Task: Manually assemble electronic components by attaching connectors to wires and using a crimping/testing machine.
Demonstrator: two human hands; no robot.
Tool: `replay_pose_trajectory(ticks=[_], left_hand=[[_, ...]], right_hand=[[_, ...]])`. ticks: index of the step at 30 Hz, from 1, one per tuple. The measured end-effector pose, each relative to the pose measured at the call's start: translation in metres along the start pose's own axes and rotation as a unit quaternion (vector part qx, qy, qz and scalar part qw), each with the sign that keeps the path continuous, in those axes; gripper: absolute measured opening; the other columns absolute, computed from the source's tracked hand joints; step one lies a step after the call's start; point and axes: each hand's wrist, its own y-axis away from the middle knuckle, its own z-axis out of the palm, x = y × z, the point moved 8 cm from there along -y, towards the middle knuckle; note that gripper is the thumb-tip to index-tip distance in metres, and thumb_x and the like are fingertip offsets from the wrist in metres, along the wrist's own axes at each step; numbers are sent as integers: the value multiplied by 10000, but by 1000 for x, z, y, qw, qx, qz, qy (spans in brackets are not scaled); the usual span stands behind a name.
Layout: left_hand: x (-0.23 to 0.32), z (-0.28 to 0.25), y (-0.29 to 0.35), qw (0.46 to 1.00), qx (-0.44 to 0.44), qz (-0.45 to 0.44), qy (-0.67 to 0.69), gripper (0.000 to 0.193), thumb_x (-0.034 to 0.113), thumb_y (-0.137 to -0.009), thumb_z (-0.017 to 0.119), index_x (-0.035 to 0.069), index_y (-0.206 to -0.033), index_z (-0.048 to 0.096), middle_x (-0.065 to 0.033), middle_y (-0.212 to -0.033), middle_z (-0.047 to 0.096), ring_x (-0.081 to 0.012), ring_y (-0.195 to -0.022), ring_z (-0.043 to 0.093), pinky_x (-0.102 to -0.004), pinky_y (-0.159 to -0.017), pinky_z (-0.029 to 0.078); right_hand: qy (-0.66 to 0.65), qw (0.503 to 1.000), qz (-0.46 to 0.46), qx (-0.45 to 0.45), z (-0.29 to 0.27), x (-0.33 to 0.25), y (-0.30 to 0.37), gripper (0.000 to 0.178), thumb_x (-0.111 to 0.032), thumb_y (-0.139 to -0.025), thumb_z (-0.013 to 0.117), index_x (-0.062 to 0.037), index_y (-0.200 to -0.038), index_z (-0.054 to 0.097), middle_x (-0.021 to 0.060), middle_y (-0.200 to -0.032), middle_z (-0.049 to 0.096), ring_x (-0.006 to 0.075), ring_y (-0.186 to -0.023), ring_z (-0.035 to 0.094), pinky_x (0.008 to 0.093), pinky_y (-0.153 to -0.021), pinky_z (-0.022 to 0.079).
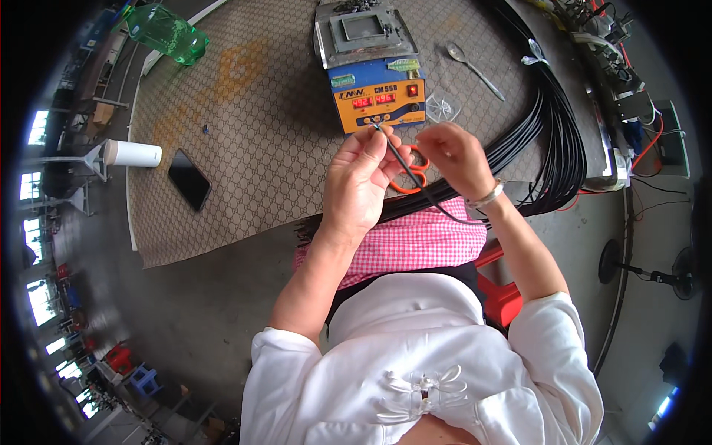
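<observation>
My left hand [357, 176] pinches a black cable [434, 200] close to its end, where short thin wires stick out. That end points at the front panel of an orange and blue solder pot [382, 100]. From there the cable slopes down past my right hand toward my lap. My right hand [456, 156] is raised just to the right, apart from the cable end. Its fingers are curled together, and whatever they hold, if anything, cannot be made out. Behind and between the hands lie scissors with orange handles [409, 182], partly hidden.
A thick bundle of black cables [549, 141] curves along the table's right side. A spoon [475, 72] and a small clear plastic bag [442, 107] lie right of the pot. Leftward are a phone [190, 179], a white cup [133, 153] and a green bottle [167, 33].
</observation>
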Motion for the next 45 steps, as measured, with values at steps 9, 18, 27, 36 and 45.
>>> replay_pose_trajectory(ticks=[9, 18, 27, 36, 45], left_hand=[[0, -22, 14, 1000, 9, -22, 6, 155, 112, -875, 504, 39, -1004, 552, -46, -773, 544, -131, -706, 512, -252, -622, 429], [4, -30, 18, 1000, 15, -14, -15, 180, 93, -881, 486, 25, -1034, 554, -62, -780, 540, -128, -691, 495, -247, -609, 417], [4, -40, 22, 997, 61, -45, -16, 230, 96, -891, 466, 4, -1092, 529, -58, -780, 530, -126, -703, 485, -253, -626, 411], [-1, -41, 22, 996, 71, -58, -10, 228, 105, -892, 473, -3, -1086, 525, -34, -779, 537, -97, -678, 500, -226, -630, 439], [-2, -40, 21, 994, 81, -66, -9, 221, 102, -896, 462, -8, -1080, 518, -31, -770, 531, -92, -678, 493, -220, -637, 434]], right_hand=[[331, 928, -133, -106, 57, 19, 10, 332, -50, -672, 581, 3, -993, 512, 137, -905, 504, 301, -857, 510, 362, -759, 437], [313, 934, -135, -112, 61, 19, 11, 377, -108, -678, 638, -10, -1024, 524, 163, -886, 538, 328, -838, 530, 378, -760, 443], [-237, 954, 129, -132, 36, 3, 13, 406, -293, -823, 595, 11, -1086, 537, 23, -659, 542, 97, -584, 555, 218, -538, 443], [-159, 954, 163, -195, 48, -20, 20, 412, -397, -805, 594, -13, -951, 624, -55, -500, 417, 24, -425, 372, 188, -393, 285], [-137, 955, 172, -198, 49, -19, 20, 346, -362, -823, 587, -33, -916, 638, -63, -502, 409, 14, -443, 348, 187, -400, 273]])
